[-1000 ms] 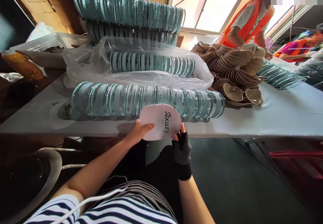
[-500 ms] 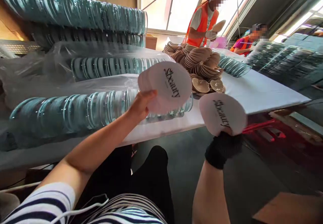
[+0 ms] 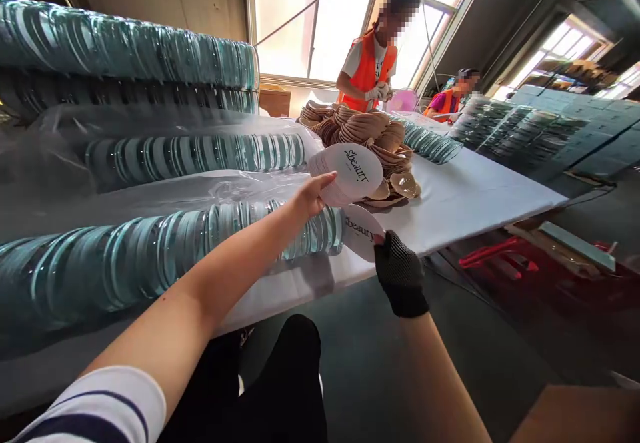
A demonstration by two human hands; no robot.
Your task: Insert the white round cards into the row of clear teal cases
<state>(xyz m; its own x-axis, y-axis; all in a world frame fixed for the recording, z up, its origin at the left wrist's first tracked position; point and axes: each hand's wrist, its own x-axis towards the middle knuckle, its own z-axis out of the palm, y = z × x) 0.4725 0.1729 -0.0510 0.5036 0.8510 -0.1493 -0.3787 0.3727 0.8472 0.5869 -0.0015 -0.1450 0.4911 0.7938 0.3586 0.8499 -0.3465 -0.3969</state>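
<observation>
gripping a stack of rounded white cards [image 3: 353,173] near its left edge, the bare left hand [image 3: 313,193] is closed, with its thumb laid over the top card and the other fingers curled beneath. the top card bears the black word "beauty", and the edges of the ones below show in a stepped line at the left. the right hand [image 3: 400,266], in a dark knit glove with a bare fingertip showing, is pinched closed on the edge of a single card [image 3: 359,233] with the same lettering. that card is tilted and sits just below the stack in view; whether the two touch is hard to tell. both are held up over the front of the white worktop [image 3: 475,183].

under the left forearm runs a front row of clear greenish curved pieces [image 3: 135,256], standing closely side by side. behind it a middle row [image 3: 200,153] lies in clear plastic [image 3: 150,200], and farther back an upper row [image 3: 130,46] rests above another dark one. just past the stack is a heap of brown shell-like pieces [image 3: 345,120], with more clear pieces [image 3: 433,140] to its right.

beyond the heap a person in an orange vest [image 3: 370,66] stands with gloved hands together, near a window [image 3: 285,23]. a second person [image 3: 447,103] is farther right.
</observation>
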